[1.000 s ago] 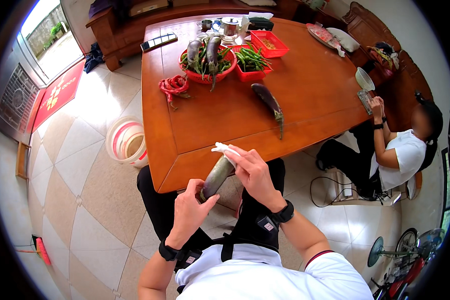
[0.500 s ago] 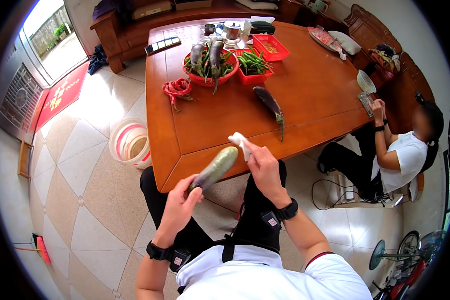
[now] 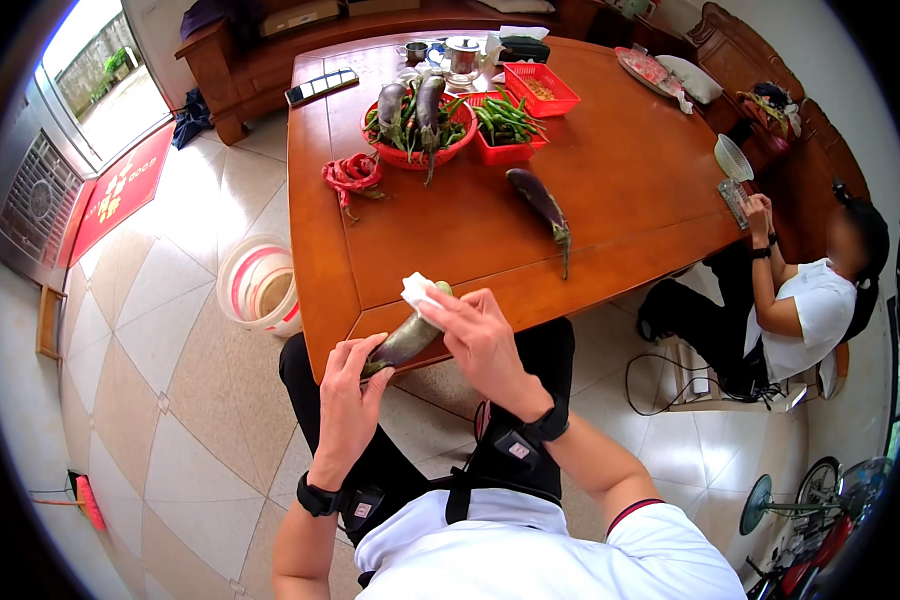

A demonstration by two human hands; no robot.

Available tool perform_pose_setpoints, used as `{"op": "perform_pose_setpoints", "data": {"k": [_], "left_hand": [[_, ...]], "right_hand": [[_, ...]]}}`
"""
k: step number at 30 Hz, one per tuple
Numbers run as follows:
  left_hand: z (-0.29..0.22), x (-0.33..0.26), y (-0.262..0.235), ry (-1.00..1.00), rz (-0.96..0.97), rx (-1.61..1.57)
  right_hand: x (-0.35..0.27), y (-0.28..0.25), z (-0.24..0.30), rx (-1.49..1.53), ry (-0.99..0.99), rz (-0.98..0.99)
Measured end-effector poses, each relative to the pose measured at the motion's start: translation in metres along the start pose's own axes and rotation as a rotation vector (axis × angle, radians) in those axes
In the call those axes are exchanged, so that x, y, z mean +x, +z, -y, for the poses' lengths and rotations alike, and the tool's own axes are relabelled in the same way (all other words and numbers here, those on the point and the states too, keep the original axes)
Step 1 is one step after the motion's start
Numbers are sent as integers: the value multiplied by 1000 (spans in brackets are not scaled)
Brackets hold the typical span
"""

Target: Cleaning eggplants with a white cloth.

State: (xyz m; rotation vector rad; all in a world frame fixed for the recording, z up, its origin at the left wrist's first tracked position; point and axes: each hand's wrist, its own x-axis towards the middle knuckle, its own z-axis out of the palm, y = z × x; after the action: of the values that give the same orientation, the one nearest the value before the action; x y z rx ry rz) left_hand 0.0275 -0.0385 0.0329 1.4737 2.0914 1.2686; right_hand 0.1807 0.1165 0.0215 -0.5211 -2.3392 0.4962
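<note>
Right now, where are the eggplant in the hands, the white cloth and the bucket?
eggplant [image 3: 407, 340], head view, its dark middle.
white cloth [image 3: 417, 291], head view, its folded top.
bucket [image 3: 232, 283], head view, its near rim.

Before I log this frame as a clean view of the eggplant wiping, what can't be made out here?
- Head view: the eggplant shows only between the left hand and right hand; its stem end is covered.
- The white cloth is partly under the right fingers.
- The red basket contents are too small.
- The seated person's device is too small.
</note>
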Motion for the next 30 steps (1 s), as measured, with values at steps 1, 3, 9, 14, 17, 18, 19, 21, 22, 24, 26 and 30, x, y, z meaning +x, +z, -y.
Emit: {"op": "perform_pose_setpoints", "data": {"k": [1, 3, 9, 14, 17, 18, 19, 21, 22, 24, 26, 30], "left_hand": [[0, -1, -1, -19, -4, -16], [0, -2, -2, -37, -8, -33], [3, -3, -1, 0, 11, -25], [1, -3, -2, -72, 17, -112], [2, -4, -4, -54, 23, -64], [2, -3, -4, -55, 22, -63], [0, -2, -4, -51, 28, -72], [0, -1, -2, -45, 38, -82], [0, -2, -3, -52, 37, -85], [1, -2, -3, -59, 34, -88], [3, -2, -3, -48, 35, -61], [6, -3, -1, -10, 32, -21]], "right_hand": [[6, 1, -6, 29, 19, -14], [15, 2, -18, 98, 81, -36], [15, -5, -29, 122, 198, -32], [2, -4, 17, 113, -82, 32], [-8, 2, 21, 131, -156, 58], [-7, 2, 15, 133, -157, 59], [-5, -2, 4, 96, -114, 46], [2, -4, -10, 73, -51, 3], [8, -5, -15, 73, -53, 3], [19, -8, -25, 51, 33, -11], [22, -7, -42, 111, 106, -9], [18, -5, -39, 37, 128, 3]]}}
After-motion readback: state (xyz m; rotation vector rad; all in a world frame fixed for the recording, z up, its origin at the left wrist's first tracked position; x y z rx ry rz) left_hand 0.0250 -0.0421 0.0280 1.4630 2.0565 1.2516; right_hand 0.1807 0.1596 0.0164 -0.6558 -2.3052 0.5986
